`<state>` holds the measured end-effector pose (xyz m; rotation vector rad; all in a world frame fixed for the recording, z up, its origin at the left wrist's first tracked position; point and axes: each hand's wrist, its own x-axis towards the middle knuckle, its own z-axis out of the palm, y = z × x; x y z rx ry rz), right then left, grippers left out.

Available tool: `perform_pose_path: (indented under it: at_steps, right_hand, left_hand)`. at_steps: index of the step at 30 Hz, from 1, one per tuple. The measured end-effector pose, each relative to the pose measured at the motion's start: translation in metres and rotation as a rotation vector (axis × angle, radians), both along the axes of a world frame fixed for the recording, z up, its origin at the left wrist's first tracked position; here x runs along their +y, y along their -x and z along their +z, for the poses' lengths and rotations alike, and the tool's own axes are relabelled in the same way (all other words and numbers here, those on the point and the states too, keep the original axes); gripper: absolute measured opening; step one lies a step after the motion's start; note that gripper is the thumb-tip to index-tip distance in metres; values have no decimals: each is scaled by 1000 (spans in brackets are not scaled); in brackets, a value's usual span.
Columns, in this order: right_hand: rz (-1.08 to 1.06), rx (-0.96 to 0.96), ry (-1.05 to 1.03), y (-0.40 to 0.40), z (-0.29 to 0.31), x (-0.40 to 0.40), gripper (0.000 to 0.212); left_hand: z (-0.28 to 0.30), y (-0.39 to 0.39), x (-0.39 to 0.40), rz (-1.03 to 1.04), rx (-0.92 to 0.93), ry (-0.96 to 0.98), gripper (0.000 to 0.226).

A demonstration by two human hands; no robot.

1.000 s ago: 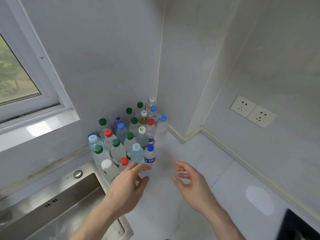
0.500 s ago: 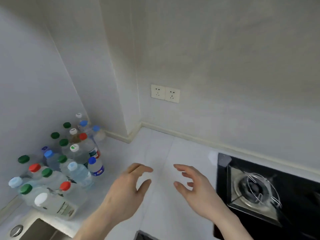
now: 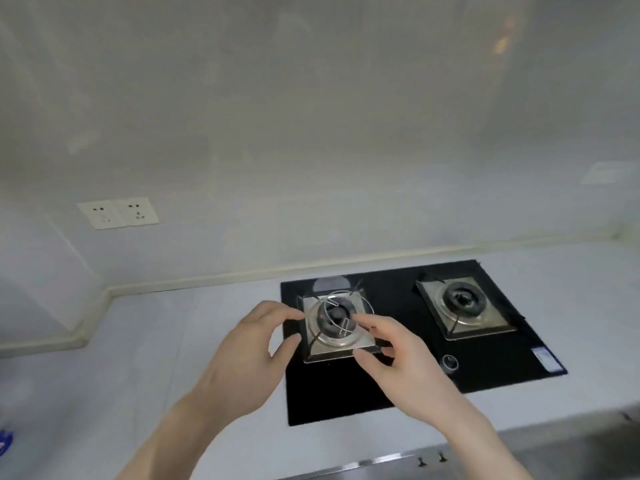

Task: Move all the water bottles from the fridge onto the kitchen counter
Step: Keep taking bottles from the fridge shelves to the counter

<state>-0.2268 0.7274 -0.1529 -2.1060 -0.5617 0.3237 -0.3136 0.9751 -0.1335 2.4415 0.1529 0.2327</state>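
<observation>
Both of my hands hang in the air over the white kitchen counter (image 3: 145,358) and hold nothing. My left hand (image 3: 249,355) has loosely curved fingers at the left edge of the stove. My right hand (image 3: 394,358) hovers over the stove's left burner, its fingers relaxed. Only a blue scrap of one water bottle's label (image 3: 5,441) shows at the far left edge. The rest of the bottles and the fridge are out of view.
A black two-burner gas stove (image 3: 485,362) is set into the counter, with a left burner (image 3: 334,323) and a right burner (image 3: 464,303). Two wall sockets (image 3: 117,213) sit on the grey wall at the left. A raised ledge runs along the counter's back.
The view has swung right, away from the bottle cluster in the corner, so the stove now fills the middle. Both hands stay empty in front of me.
</observation>
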Motion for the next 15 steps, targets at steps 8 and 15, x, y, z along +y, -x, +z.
perform_pose_path:
  at_steps: [8,15]
  right_hand:
    - [-196,-44,15,-3,5,-146,50]
    - [-498,-117,68,24,15,-288,47]
  left_hand:
    - [4,-46,-136,-245,-38,-30,26]
    - [9,-92,-268,-548,-67,-90,26]
